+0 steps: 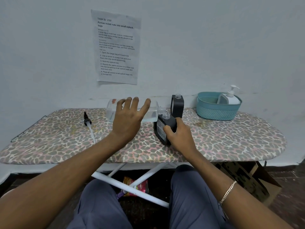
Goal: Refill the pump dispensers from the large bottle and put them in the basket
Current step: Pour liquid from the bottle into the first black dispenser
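Presently your left hand (127, 119) grips the large bottle (133, 110), fingers spread over it, long axis horizontal, mouth rightward touching the neck of the tilted dispenser (165, 129) clasped in your right hand (179, 138); the basket (216, 111) sits further right.

A leopard-print padded ironing board (214, 142) carries a teal woven basket (216, 111), a black square dispenser (177, 105) and a loose black pump head (87, 120)

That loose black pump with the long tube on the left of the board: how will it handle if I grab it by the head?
The pump looks small and probably light. Its thin translucent tube will likely flex and swing. Lying on its side, it may roll slightly if nudged.
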